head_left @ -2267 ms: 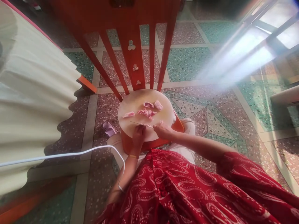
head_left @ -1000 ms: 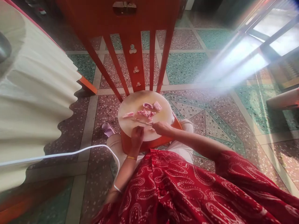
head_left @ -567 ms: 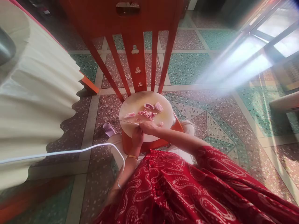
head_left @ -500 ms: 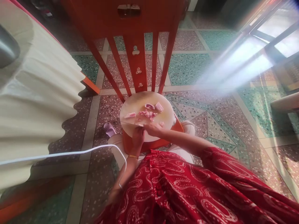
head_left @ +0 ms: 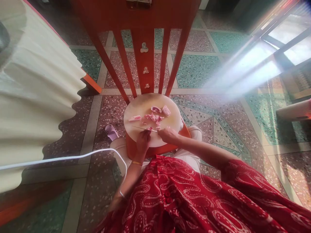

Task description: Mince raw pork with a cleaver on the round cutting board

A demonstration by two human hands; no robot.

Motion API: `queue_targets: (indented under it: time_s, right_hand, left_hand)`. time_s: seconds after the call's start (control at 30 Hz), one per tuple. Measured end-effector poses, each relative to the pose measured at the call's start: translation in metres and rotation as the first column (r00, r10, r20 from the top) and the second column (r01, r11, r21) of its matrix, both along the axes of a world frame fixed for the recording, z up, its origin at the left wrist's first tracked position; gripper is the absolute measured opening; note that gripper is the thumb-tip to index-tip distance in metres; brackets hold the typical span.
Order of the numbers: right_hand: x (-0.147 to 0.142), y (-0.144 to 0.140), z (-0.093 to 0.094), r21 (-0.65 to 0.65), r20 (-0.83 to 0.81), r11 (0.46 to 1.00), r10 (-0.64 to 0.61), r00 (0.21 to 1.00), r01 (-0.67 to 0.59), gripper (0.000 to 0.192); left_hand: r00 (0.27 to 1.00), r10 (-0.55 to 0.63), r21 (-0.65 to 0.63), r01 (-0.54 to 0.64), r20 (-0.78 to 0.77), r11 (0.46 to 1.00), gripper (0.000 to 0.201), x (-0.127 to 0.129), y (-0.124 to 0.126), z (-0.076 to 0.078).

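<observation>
One knife [head_left: 153, 130], handle hidden in right hand [head_left: 168, 134]

With the round board [head_left: 132, 108] as my clock face, I count one board, one chair [head_left: 155, 151] under it, one knife [head_left: 140, 127] and two hands, the left hand [head_left: 143, 140] at seven o'clock and the right hand [head_left: 168, 135] at four. I make it three larger meat pieces [head_left: 134, 118], at nine, one and two, plus one central heap of chopped meat [head_left: 152, 117] whose bits I can't number. Beyond the rim I get one lilac slipper [head_left: 111, 132] between eight and nine, one white cable [head_left: 87, 156] toward eight and one bangle [head_left: 137, 163] toward seven.
</observation>
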State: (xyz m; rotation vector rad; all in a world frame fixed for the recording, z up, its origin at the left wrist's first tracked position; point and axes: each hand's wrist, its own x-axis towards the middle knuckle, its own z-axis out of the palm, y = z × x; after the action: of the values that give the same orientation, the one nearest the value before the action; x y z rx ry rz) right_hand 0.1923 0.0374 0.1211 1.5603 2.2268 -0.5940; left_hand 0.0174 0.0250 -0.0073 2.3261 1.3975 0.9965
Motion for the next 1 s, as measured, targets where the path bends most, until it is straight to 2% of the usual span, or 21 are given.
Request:
queue_targets:
  time_s: [0.07,0.2,0.33,0.43,0.7,0.87,1.0]
  right_hand:
    - [0.006,0.012,0.000,-0.035,0.012,0.999,-0.024,1.000,0.024,0.032]
    - [0.015,0.031,0.002,0.008,0.034,0.998,-0.070,0.997,0.070,0.038]
    - [0.012,0.019,0.001,-0.060,0.012,0.998,0.021,1.000,-0.020,0.038]
    - [0.011,0.010,-0.002,-0.061,0.007,0.998,0.013,1.000,-0.013,0.034]
    - [0.015,0.038,-0.006,-0.003,0.072,1.000,-0.027,0.997,0.028,0.032]
    - [0.008,0.016,-0.006,-0.056,0.003,0.998,-0.026,1.000,0.027,0.037]
    - [0.012,-0.002,-0.009,-0.061,0.001,0.998,-0.007,1.000,0.007,0.032]
  left_hand:
    - [1.000,0.013,-0.009,-0.013,-0.005,1.000,0.025,0.000,0.000,-0.001]
    - [0.998,0.054,-0.011,-0.054,-0.015,0.998,0.026,0.000,0.000,0.000]
    - [1.000,0.028,-0.005,-0.028,0.012,1.000,0.025,0.000,0.000,0.003]
    - [0.999,0.043,-0.020,-0.043,0.009,0.999,0.020,0.002,-0.001,0.005]
    - [0.997,0.075,-0.026,-0.076,-0.034,0.997,0.021,0.005,-0.003,0.013]
    - [0.998,0.063,-0.035,-0.063,0.010,0.997,0.024,0.003,-0.002,0.009]
    - [0.998,0.059,-0.033,-0.058,0.016,0.998,0.024,0.002,-0.001,0.001]
